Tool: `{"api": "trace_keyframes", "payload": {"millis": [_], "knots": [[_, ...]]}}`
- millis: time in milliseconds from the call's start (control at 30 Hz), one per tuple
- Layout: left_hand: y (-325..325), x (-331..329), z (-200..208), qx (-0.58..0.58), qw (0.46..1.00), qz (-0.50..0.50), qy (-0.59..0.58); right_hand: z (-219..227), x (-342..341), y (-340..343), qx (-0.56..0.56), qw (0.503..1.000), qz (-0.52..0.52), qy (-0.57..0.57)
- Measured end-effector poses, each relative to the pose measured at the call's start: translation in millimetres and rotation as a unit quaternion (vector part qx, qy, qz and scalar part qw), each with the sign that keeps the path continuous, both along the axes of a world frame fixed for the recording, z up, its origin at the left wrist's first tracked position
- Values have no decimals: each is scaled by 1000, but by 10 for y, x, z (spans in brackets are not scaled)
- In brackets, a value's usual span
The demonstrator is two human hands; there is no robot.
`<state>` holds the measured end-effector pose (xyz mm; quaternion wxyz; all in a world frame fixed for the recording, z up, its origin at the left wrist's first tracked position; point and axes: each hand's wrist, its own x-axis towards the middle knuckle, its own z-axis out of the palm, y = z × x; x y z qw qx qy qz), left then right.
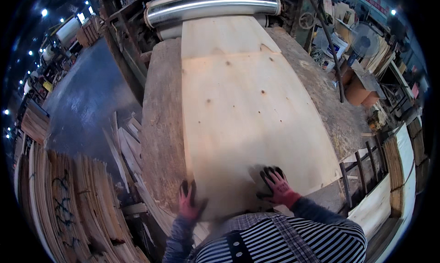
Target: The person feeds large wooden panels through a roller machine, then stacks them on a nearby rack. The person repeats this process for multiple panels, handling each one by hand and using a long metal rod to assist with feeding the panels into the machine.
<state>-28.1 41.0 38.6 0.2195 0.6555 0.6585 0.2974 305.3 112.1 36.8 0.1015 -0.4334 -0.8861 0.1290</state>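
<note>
A pale wood veneer sheet with several dark knots lies lengthwise before me. Its far end meets another veneer sheet, which reaches in under a shiny metal roller. My left hand, in a red glove with black fingertips, is at the near left edge of the sheet, thumb and fingers apart. Gloved the same way, my right hand rests on the near part of the sheet with its fingers spread. Neither hand is seen gripping anything. A blur hides part of the sheet's near edge between them.
Under the veneer is a worn brown table. Stacked veneer stands at the lower left, with loose wood strips beside the table. To the right are a dark metal rack, a cardboard box and a fan.
</note>
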Motion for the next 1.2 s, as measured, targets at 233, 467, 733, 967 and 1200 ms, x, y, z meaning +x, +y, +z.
{"api": "trace_keyframes", "payload": {"millis": [233,467,733,967,1200], "knots": [[-44,435,1261,-66,844,8,-531,-191,323,-919,29,988,-136,68],[-711,116,1626,45,754,24,-654,1168,17,-1110,-4,999,-28,-17],[-386,33,-762,-91,988,127,4,769,-331,59,63,996,-58,26],[-373,175,-238,-132,948,207,-201,193,-670,1507,70,993,-77,47],[-169,347,269,-227,907,306,-177,-174,-993,2834,155,979,-124,42]]}}
